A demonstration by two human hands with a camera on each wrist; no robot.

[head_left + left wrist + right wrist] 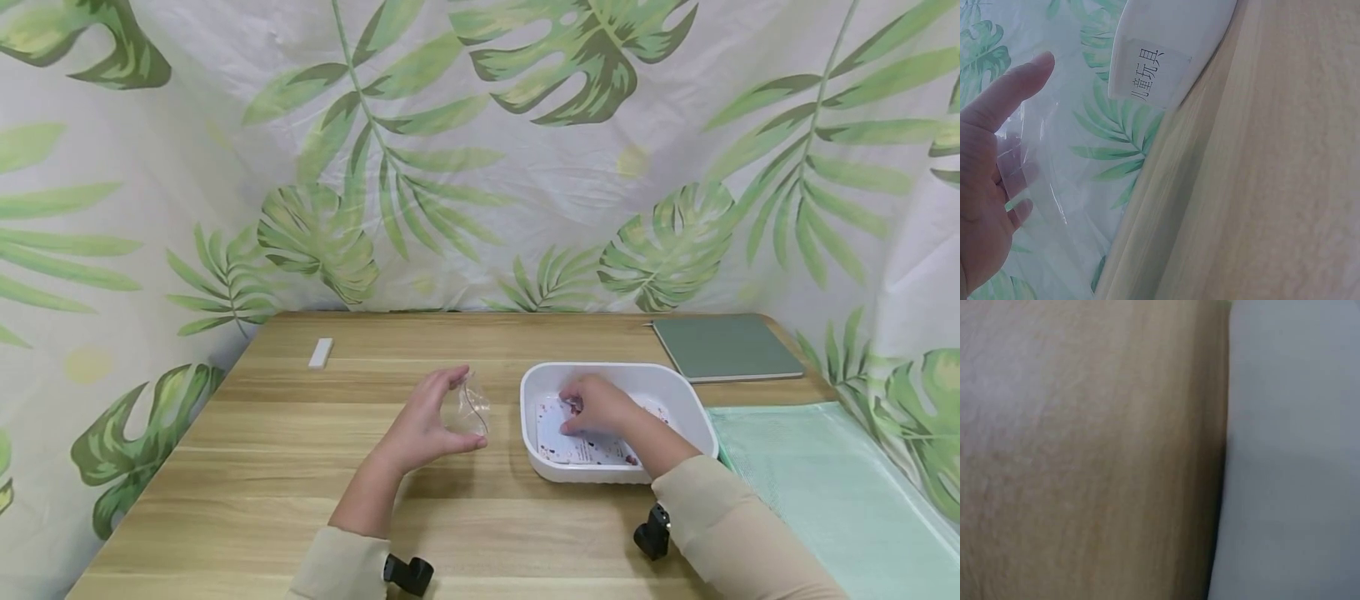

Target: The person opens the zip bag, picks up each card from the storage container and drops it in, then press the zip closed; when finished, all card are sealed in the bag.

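Note:
A clear plastic bag [474, 408] stands between the thumb and fingers of my left hand [429, 421], to the left of a white bin. In the left wrist view, the thumb points up and the other fingers show through the bag [1054, 181]. My right hand [602, 406] reaches down into the white bin [693, 417], fingers bent over a white card [551, 433] with small red prints. Something dark red shows between its thumb and fingertips; I cannot tell whether it is held. The right wrist view shows the bin's outer wall [1291, 456].
A green notebook [723, 348] lies behind the bin at the right. Mint-green mesh [817, 483] spreads along the table's right side. A small white block [320, 353] rests at the back left. Leaf-printed cloth [420, 167] hangs behind the wooden table [262, 467].

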